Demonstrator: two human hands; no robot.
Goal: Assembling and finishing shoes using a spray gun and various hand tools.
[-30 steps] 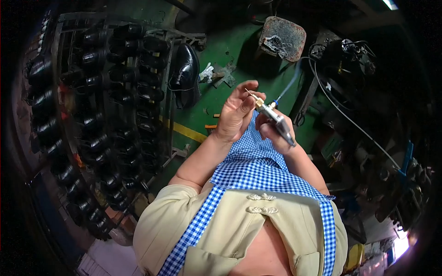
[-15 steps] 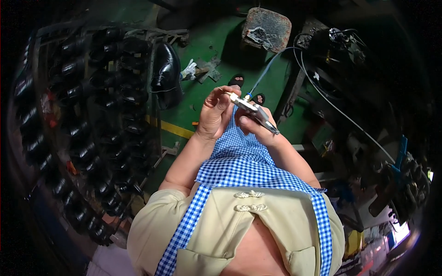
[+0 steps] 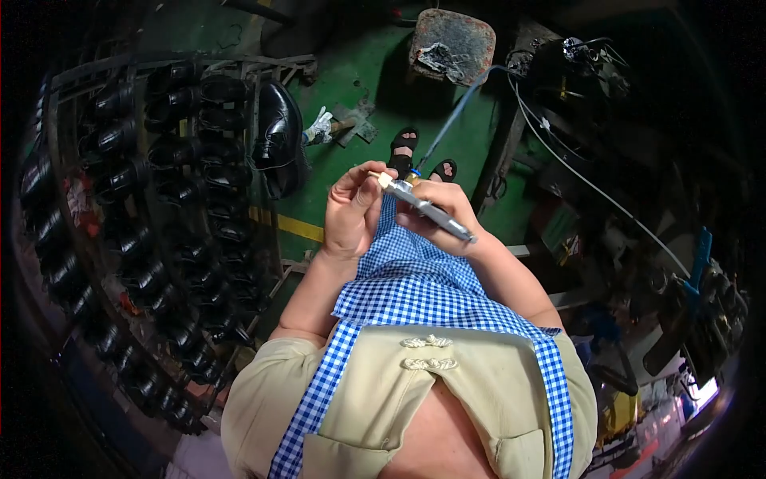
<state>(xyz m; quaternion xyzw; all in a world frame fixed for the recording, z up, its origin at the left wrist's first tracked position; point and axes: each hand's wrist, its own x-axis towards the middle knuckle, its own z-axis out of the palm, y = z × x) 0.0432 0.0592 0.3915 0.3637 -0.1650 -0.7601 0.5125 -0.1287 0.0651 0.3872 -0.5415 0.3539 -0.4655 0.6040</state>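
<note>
My right hand (image 3: 437, 214) is wrapped round a slim silver-grey air gun (image 3: 435, 214) in front of my apron. The tool slants, its tail end pointing down to the right. A blue air hose (image 3: 448, 128) joins it at a brass-coloured fitting near the front. At the tool's front end sits a small cream-coloured tip (image 3: 385, 180). Fingers of my left hand (image 3: 351, 211) are closed round this tip, thumb below and index finger above. What the left fingertips press on is partly hidden.
On the left stands a rack (image 3: 144, 64) with rows of black leather shoes. One larger black shoe (image 3: 275, 132) sits at its near side. A glove (image 3: 319, 126) and a worn stool (image 3: 471, 36) are ahead. Dark machinery and a pale hose (image 3: 590, 199) lie to the right.
Both hands and the air gun have shifted slightly left in the picture. The gun has turned a little, showing more of its grey body. Both hands keep their places on it.
</note>
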